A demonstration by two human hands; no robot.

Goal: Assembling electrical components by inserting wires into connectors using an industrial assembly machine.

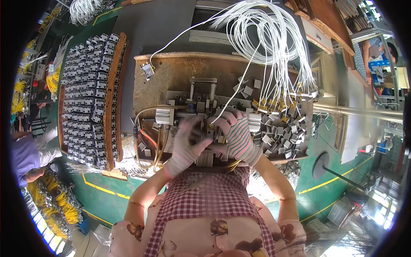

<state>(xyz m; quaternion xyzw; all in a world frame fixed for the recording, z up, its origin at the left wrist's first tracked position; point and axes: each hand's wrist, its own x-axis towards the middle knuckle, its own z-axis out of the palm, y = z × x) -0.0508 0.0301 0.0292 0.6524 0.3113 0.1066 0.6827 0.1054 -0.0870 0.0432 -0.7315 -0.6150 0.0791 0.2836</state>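
Both my hands wear knit work gloves and meet over a small metal press fixture point(198, 107) bolted to a rusty brown workbench point(171, 70). My left hand point(188, 141) is blurred, its fingers spread, and rests on the front of the fixture; whether it grips anything I cannot tell. My right hand point(237, 132) pinches the end of a white wire point(231, 96) that rises to a hanging bundle of white wires point(265, 30). Brass terminals point(274, 104) dangle from that bundle just right of my right hand.
A pile of small grey metal parts point(280, 132) lies right of the fixture. A wooden tray with rows of grey switch blocks point(87, 98) stands left of the bench. Another person point(25, 158) sits at far left beside yellow wire bundles point(60, 201). The floor is green.
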